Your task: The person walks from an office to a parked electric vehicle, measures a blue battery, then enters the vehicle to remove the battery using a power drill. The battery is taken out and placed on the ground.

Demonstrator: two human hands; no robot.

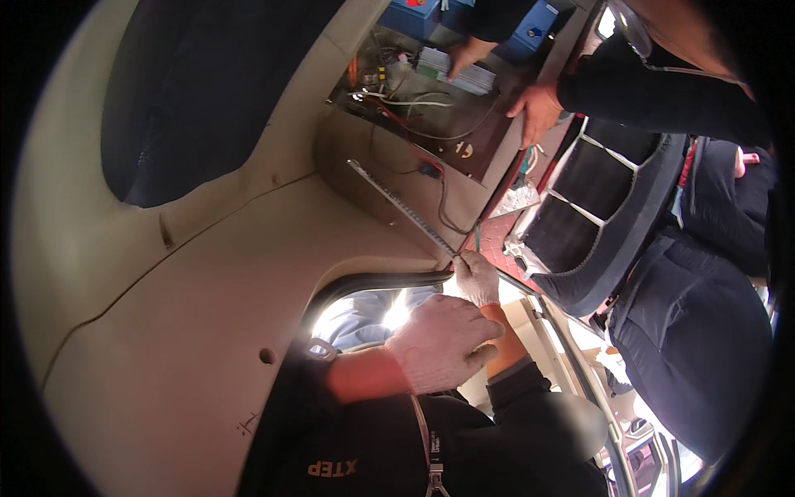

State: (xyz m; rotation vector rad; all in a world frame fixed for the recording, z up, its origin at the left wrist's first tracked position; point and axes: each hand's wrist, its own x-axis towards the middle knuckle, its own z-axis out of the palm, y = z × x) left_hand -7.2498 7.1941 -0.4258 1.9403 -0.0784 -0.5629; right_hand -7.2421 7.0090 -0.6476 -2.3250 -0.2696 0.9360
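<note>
My right hand [477, 278], in a white knitted glove, is closed on the lower end of a long, narrow grey strip [401, 204]. Fine marks run along the strip, which slants up to the left across the beige panel [273, 248]. Nearer to me is my left hand [443, 344], gloved the same way, its back turned up. Its fingers are loosely bent, with a gap between thumb and forefinger and nothing seen there. The left palm is hidden.
Beyond the strip lies an open compartment with loose wires [414, 103] and blue boxes [411, 18]. A co-worker's hand [538, 112] rests on its edge; the other hand [470, 58] touches a pale finned block [472, 76]. A dark seat [600, 186] stands at right.
</note>
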